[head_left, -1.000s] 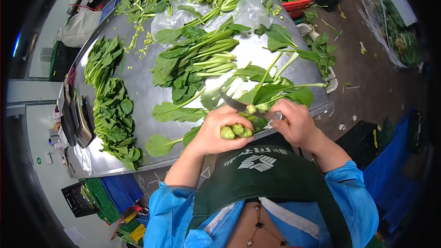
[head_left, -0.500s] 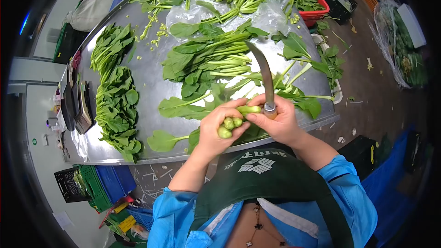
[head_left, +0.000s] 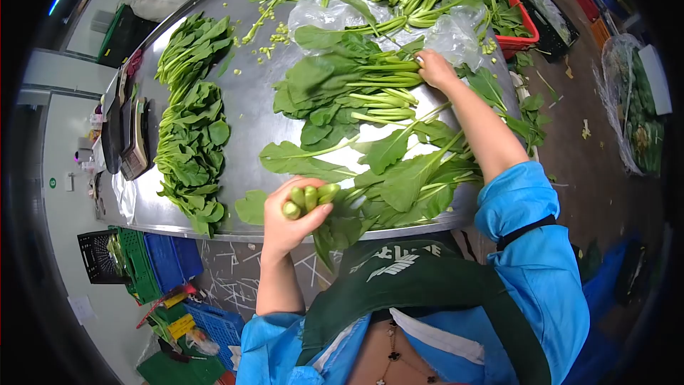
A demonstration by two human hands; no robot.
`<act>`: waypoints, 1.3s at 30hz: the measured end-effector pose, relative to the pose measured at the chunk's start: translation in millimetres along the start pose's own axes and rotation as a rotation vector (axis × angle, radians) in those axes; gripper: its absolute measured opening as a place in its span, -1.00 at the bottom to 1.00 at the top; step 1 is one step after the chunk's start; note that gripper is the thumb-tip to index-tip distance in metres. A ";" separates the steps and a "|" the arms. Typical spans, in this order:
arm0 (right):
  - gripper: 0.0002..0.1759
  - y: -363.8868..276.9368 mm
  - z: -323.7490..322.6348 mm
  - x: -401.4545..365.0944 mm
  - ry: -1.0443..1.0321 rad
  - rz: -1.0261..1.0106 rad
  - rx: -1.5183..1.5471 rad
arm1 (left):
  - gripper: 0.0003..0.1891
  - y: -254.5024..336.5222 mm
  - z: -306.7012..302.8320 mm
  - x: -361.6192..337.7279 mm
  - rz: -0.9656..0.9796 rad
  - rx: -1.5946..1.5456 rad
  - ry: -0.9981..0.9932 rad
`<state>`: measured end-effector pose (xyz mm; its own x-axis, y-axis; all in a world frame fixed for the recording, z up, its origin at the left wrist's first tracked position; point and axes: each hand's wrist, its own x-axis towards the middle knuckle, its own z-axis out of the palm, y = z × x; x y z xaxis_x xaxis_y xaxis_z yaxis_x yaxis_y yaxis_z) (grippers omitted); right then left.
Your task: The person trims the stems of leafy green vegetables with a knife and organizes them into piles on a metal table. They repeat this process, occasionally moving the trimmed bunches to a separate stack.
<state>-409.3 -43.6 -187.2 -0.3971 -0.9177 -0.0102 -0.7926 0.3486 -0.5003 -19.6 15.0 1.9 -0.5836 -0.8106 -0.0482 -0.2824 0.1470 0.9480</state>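
My left hand (head_left: 288,224) is closed around a small bunch of leafy greens (head_left: 312,194) near the front edge of the steel table (head_left: 249,117). The cut stem ends stick up above my fingers and the leaves hang down to the right. My right hand (head_left: 433,68) is stretched far across the table and rests on the stem ends of a pile of untrimmed greens (head_left: 342,89). The back of that hand faces me, so I cannot see what its fingers hold. No knife shows.
Loose long-stemmed leaves (head_left: 406,171) lie between my hands. A row of trimmed greens (head_left: 189,142) lies at the left, beside a scale (head_left: 132,139). More greens on plastic (head_left: 335,14) and a red crate (head_left: 509,0) are at the back. Blue and green crates (head_left: 167,264) stand under the table.
My right hand left the bunch and reached out to the far pile; the knife it held upright is no longer visible. My left hand moved left and down with the bunch.
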 end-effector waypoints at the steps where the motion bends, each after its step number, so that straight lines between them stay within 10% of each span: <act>1: -0.57 3.2 -3.8 -0.5 -0.084 0.019 -0.102 | -0.74 -3.1 0.8 1.0 0.015 0.068 0.004; 7: -0.65 -31.9 -74.7 -79.0 -0.075 -0.033 0.510 | -0.75 -6.6 20.8 11.2 0.385 0.381 -0.055; 13: -0.67 -123.0 -131.2 -212.5 0.110 -0.499 0.629 | -0.72 37.1 72.8 41.3 0.751 0.540 -0.282; 29: -0.65 -93.4 -128.1 -269.1 0.310 -0.401 0.474 | -0.72 49.8 88.0 37.7 0.390 -0.032 -0.512; 32: -0.82 -56.4 -90.6 -282.3 0.398 0.112 0.791 | -0.72 35.2 76.1 51.1 0.392 -0.200 -0.450; 39: -0.61 -138.8 -130.2 -221.3 0.113 -0.452 1.219 | -0.76 41.5 70.7 55.0 0.574 -0.258 -0.469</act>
<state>-271.6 135.9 -2.8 -0.2913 -0.8656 0.4073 0.0379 -0.4359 -0.8992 -117.3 16.6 16.4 -0.8615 -0.3153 0.3980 0.3131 0.2871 0.9053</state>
